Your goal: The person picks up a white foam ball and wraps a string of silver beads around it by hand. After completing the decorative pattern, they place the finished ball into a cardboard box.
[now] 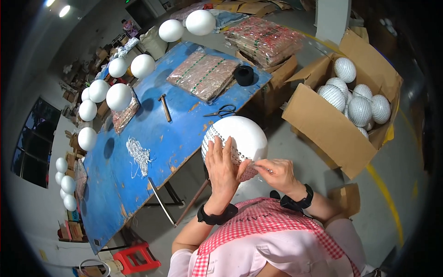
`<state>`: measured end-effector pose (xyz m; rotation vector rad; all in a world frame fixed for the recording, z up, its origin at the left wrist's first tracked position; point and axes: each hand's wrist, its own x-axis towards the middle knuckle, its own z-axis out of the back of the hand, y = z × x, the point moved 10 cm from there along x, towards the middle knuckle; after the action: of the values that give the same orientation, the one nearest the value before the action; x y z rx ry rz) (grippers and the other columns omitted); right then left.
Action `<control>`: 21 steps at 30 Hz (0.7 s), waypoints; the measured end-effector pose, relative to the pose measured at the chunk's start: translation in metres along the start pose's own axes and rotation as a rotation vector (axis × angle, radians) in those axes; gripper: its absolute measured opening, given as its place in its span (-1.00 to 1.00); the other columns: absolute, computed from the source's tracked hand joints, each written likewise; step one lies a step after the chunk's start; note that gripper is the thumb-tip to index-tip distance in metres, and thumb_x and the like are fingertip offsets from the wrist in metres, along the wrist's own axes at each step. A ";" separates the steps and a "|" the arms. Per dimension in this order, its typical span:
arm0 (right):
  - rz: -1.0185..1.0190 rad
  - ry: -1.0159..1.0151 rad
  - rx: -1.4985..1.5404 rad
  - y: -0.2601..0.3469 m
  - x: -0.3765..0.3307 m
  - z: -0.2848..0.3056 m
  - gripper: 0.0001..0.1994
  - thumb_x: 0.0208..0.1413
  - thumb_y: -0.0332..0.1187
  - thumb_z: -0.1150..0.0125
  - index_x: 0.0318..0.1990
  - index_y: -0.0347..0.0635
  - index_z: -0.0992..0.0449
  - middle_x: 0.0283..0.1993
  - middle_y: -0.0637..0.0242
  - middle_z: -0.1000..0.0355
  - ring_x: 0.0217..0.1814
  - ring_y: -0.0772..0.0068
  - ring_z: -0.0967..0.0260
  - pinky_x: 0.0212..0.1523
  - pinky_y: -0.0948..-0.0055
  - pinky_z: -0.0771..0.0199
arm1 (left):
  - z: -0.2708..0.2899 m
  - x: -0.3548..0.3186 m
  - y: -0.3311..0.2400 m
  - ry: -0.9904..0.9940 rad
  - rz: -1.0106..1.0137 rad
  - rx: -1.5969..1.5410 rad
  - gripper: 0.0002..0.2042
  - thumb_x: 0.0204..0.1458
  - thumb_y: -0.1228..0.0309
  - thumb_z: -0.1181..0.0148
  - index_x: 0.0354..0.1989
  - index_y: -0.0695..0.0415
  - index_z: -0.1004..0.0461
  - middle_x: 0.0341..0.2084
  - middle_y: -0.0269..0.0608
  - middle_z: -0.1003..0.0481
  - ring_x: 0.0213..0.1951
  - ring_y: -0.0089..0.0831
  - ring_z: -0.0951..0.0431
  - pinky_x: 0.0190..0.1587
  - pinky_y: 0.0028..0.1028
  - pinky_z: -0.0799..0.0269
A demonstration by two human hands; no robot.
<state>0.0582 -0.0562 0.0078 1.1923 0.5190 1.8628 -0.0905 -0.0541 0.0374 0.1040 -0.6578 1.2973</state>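
Workshop, grey floor, worn blue desk running from lower left to upper middle. Nearest: apron, red-and-white check, over pale top; black bands, one at each wrist. Left hand, fingers slightly apart, laid flat on the near left side of a large white ball. Right hand, thumb and forefinger together, clamped on a thin silvery bead strand at the ball's lower edge. Ball position: in front of the apron, just off the desk's near edge; left side covered in beaded rows, upper right side bare and smooth. At lower left, red plastic stool, beside the desk. On the desk, outward: tangled silvery strands; dark-handled scissors; hammer, wooden handle; black roll, touching or just beside a plastic-wrapped flat pack. To the right, on the floor, open carton with beaded balls inside. Along the desk's far left side, plain white balls, support not discernible. Farther: stack of red-flecked wrapped packs; pale pillar; distant person, upper left.
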 end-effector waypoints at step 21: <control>-0.721 0.255 0.853 -0.100 -0.053 -0.051 -0.84 0.09 -0.36 -0.27 -0.40 -0.27 -0.47 -0.58 0.46 -0.40 -0.58 0.73 -0.30 -0.57 0.71 -0.28 | 0.001 0.000 -0.011 -0.027 -0.013 0.027 -0.23 -0.18 0.16 -0.44 0.24 0.08 -0.21 0.12 0.13 -0.21 0.22 0.07 -0.16 0.21 -0.06 -0.10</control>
<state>0.0667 -0.0388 -0.1147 1.0406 1.7466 1.1569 -0.0808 -0.0576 0.0416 0.1473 -0.6617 1.2944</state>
